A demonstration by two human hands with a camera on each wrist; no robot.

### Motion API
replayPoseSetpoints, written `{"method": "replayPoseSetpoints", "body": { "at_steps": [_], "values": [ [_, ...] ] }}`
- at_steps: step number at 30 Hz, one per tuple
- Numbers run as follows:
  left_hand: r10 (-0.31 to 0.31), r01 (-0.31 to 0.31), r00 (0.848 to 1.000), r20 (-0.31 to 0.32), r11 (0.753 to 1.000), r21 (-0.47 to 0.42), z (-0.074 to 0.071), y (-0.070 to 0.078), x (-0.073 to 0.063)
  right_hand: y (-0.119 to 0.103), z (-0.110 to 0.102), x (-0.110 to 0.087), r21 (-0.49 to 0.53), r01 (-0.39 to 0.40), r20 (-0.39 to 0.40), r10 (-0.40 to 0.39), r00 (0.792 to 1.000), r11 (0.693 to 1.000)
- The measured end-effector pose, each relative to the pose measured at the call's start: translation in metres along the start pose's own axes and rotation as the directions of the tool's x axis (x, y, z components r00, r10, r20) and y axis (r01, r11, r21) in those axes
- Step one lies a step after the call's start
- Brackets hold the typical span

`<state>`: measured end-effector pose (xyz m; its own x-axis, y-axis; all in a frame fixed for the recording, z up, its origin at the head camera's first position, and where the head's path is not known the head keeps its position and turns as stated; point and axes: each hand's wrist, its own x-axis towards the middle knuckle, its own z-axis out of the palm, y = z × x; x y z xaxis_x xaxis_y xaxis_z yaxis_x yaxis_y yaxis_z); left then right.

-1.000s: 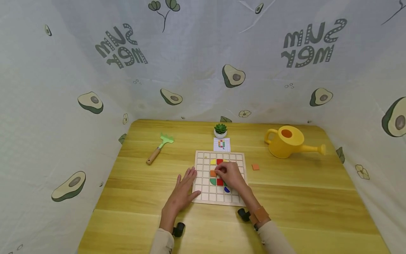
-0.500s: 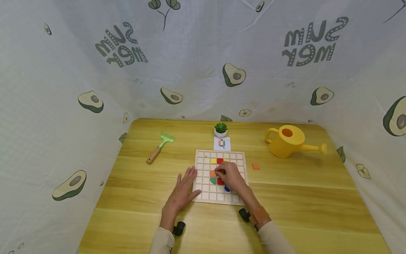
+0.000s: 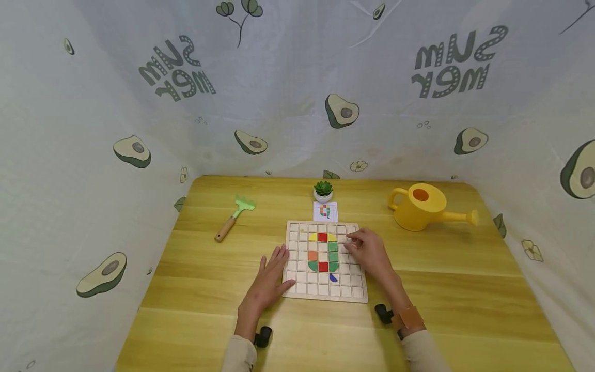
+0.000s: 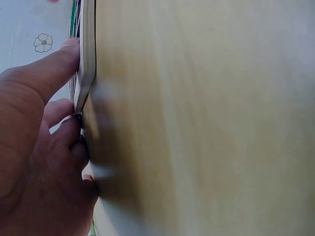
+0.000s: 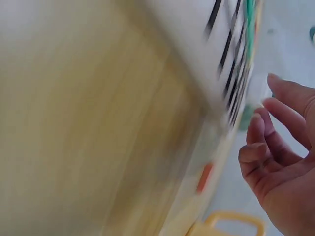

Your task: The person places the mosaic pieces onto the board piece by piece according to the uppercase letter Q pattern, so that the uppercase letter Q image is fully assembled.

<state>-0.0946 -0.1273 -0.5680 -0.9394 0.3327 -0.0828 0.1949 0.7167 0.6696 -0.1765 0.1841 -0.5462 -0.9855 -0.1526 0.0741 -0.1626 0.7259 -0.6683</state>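
A wooden grid board (image 3: 297, 288) lies mid-table, carrying a ring of coloured pieces. Yellow pieces (image 3: 313, 237) flank the upper red tile (image 3: 323, 237); green tiles (image 3: 333, 257) run down the right, and an orange tile (image 3: 313, 256) sits on the left. Below the ring is a blue piece (image 3: 333, 278). My left hand (image 3: 265, 287) rests against the board's left side, fingers spread. Over the board's right edge is my right hand (image 3: 370, 254), thumb and fingertips apart, holding nothing. A loose orange tile (image 5: 204, 177) shows in the right wrist view, hidden by that hand in the head view.
A pattern card (image 3: 325, 212) lies behind the board, in front of a small potted succulent (image 3: 323, 191). To the left is a green hand rake (image 3: 234, 218) with a wooden handle; at the back right stands a yellow watering can (image 3: 420, 209). Patterned cloth (image 3: 288, 77) surrounds the table.
My right hand has let go at the orange tile within the ring and moved right to the board's edge, uncovering the green tiles. The left hand has stayed in place.
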Motion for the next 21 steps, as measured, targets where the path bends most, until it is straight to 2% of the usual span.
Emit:
{"method": "replayPoseSetpoints", "body": {
  "at_steps": [3, 11, 21],
  "values": [
    [0.008, -0.008, 1.000, -0.007, 1.000, -0.016, 0.001, -0.001, 0.000, 0.018, -0.012, -0.001, -0.028, -0.033, -0.014, 0.033, 0.999, 0.999],
    [0.001, -0.002, 0.999, -0.032, 0.999, -0.032, 0.008, -0.009, 0.001, 0.051, -0.033, -0.005, -0.056, -0.047, -0.052, 0.044, 0.998, 0.997],
    [-0.005, 0.004, 0.999, -0.032, 0.999, -0.037, 0.008, -0.010, 0.000, 0.061, -0.035, -0.008, -0.041, -0.075, -0.041, 0.074, 0.996, 0.996]
  ]
}}
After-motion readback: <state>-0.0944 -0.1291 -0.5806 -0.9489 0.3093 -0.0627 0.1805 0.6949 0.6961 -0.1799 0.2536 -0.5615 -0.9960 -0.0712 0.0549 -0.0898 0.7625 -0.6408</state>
